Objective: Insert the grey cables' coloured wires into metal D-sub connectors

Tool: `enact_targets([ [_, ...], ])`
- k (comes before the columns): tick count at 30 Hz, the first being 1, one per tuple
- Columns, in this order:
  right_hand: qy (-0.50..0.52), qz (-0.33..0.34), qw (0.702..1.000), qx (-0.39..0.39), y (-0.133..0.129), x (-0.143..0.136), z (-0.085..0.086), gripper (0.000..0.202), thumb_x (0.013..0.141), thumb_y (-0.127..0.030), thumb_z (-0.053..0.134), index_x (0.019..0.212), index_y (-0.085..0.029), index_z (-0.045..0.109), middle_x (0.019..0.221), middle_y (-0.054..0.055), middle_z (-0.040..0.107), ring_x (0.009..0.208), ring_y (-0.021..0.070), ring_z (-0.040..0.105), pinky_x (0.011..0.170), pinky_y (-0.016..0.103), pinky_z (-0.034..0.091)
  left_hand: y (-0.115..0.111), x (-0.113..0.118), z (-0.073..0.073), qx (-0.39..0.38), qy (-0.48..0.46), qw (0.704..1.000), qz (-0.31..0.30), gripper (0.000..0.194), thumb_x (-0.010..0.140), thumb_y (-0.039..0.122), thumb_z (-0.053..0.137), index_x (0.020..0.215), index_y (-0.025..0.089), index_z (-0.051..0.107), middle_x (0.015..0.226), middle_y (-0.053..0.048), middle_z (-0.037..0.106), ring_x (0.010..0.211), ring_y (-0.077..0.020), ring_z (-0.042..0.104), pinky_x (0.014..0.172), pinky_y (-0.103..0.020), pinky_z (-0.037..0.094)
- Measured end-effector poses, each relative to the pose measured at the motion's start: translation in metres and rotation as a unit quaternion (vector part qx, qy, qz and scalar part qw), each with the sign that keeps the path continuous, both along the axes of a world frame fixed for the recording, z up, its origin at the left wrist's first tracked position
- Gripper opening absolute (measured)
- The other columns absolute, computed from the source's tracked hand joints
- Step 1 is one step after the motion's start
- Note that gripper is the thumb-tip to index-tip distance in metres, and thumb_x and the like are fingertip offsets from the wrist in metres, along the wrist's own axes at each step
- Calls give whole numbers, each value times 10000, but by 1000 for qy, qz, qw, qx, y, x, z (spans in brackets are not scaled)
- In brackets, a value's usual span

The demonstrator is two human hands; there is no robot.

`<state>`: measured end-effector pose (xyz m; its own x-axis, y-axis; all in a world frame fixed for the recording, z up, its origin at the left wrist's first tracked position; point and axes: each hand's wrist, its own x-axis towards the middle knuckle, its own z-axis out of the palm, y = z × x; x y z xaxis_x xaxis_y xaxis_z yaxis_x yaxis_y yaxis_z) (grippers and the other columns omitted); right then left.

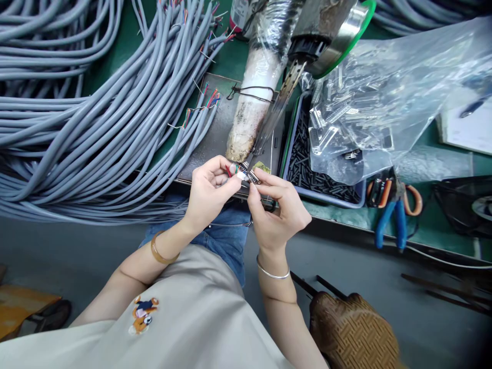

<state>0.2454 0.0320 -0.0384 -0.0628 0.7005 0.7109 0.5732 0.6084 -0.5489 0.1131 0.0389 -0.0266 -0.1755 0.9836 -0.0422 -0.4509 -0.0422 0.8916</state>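
Observation:
Between the fingertips of my right hand (274, 205) is a small metal multi-pin connector (252, 176), pinched by thumb and forefinger. My left hand (211, 187) is closed on thin coloured wires (232, 169), red and green ones showing, right beside the connector. White material covers part of the left fingertips. Just above my hands ends the stained, wrapped nozzle (246, 118), with a metal soldering fixture (277, 113) slanting down to its right. The exact contact between wires and connector pins is too small to make out.
Grey cables (126, 123) with stripped ends fill the left. A blue tray (326, 197) of short black tubes stands right, partly under a clear bag (357, 102) of metal connectors. Blue-handled cutters (392, 220) lie at the bench edge. A green-rimmed solder reel (342, 38) hangs above; a brown stool (353, 328) stands below.

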Motion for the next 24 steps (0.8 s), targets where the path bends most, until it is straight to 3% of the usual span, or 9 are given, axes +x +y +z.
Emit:
enact_targets([
  [13, -61, 16, 997, 33, 0, 5, -1, 193, 863, -84, 724, 891, -232, 604, 1066, 31, 812, 893, 155, 793, 785, 243, 635, -3, -3, -4, -21, 0, 1000, -21, 193, 703, 71, 764, 709, 149, 588, 599, 86, 546, 426, 4, 389, 463, -123, 382],
  [24, -38, 11, 998, 45, -9, 7, -8, 197, 862, -83, 724, 938, -236, 627, 1043, 25, 812, 900, 165, 795, 788, 264, 645, -12, -2, -2, -31, 0, 999, -40, 292, 688, 183, 868, 714, 149, 579, 603, 79, 549, 444, 1, 381, 457, -131, 361],
])
